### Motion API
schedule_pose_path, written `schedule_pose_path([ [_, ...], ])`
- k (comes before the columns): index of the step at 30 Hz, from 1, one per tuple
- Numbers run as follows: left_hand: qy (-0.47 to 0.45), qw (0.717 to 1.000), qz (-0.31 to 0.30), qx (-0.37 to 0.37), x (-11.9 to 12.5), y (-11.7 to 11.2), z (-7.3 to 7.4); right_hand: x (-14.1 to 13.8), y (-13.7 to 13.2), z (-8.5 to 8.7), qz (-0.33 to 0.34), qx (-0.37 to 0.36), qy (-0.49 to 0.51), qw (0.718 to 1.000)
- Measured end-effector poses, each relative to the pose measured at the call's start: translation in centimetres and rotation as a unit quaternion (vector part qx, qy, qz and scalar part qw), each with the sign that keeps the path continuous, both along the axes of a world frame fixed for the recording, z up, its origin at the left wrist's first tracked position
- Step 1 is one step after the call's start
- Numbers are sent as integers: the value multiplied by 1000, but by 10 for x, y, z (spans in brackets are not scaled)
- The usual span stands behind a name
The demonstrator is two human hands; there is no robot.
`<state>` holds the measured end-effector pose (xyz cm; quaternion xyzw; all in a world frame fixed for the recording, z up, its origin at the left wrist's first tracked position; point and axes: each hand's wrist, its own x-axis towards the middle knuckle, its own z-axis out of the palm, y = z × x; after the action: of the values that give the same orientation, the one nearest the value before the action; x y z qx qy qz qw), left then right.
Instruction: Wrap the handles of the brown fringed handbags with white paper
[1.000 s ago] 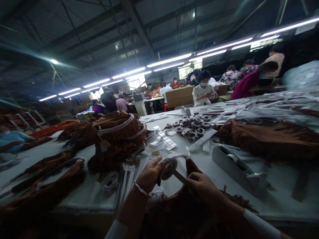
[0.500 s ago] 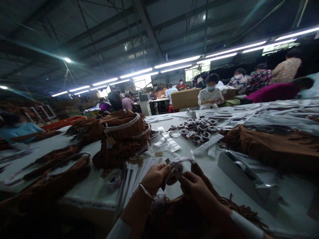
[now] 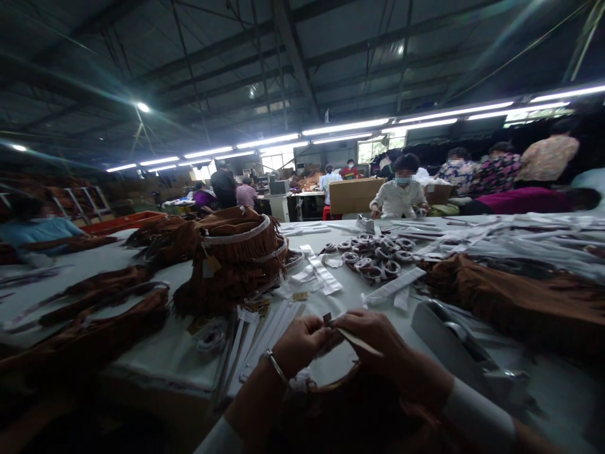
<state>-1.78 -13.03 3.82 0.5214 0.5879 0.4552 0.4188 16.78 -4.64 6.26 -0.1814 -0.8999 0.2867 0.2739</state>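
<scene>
My left hand (image 3: 302, 345), with a bangle at the wrist, has its fingers pinched together near a small dark tab (image 3: 327, 318). Close against it, my right hand (image 3: 380, 339) is closed on a pale flat strip (image 3: 362, 343), whose end sticks out under the fingers. What else lies within the two grips is hidden. Just below the hands is the light rim of a brown bag (image 3: 338, 382); its body falls away into shadow. Left of my left wrist lie several white strips (image 3: 271, 337) and a white-wrapped coil (image 3: 211, 339).
A grey tape dispenser (image 3: 449, 340) stands to the right. Stacked brown fringed bags (image 3: 236, 252) rise at left, with more brown pieces (image 3: 510, 296) at right. Wrapped coils (image 3: 373, 258) are heaped ahead. Across the table sits a person in white (image 3: 399, 198).
The white-wrapped coil between my hands no longer shows there; a pale strip now juts from my right hand. My right hand has risen and turned across toward my left. The view has tilted slightly.
</scene>
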Motion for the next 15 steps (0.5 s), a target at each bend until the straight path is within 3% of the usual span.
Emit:
schedule_pose_path([
  [2, 47, 999, -4, 18, 1, -3, 3, -6, 5, 2, -11, 54, -7, 998],
  [8, 153, 986, -53, 36, 6, -14, 19, -16, 3, -9, -63, -53, 3, 997],
  [13, 226, 970, -29, 89, 14, -18, 16, -14, -3, -22, -76, -30, 30, 996],
  [15, 208, 972, -21, 106, 18, -18, 14, -11, -2, -22, -65, -44, 27, 997],
])
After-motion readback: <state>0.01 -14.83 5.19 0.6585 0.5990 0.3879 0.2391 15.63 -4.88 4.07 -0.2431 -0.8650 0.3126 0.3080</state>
